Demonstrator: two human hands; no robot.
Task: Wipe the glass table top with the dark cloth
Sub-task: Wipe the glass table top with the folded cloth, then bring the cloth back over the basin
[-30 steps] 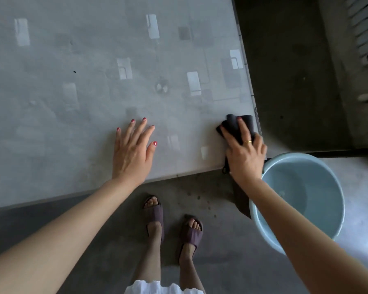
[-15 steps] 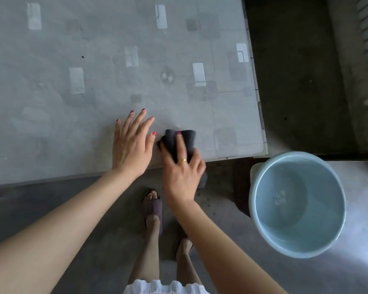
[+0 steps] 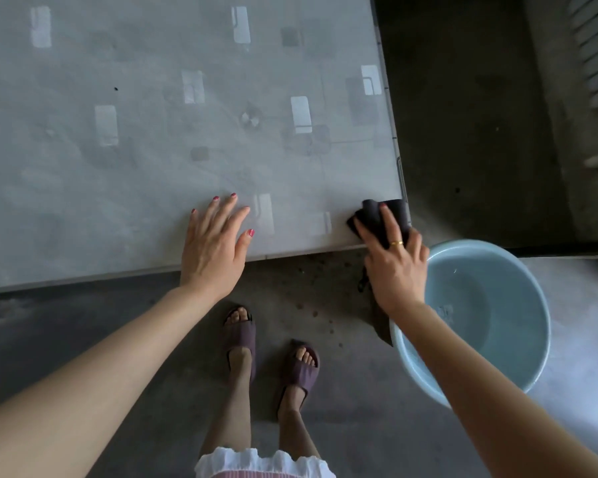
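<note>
Dark cloth (image 3: pixel 377 217) under right hand (image 3: pixel 396 270), glass table top (image 3: pixel 152 150) corner

Table top (image 3: pixel 135 167): fills the upper left of the view; its near edge runs in front of the person.
Left hand (image 3: pixel 213 248): flat on the table top at the near edge, left of the cloth.
Cloth (image 3: pixel 373 215): on the near right corner of the table top; part hangs over the edge.
Right hand (image 3: pixel 394 267): on the cloth.
Basin (image 3: pixel 497 305): on the floor, right of the table corner, beside the right hand.
Feet (image 3: pixel 270 350): on the floor, below the near edge, left of the basin.
</note>
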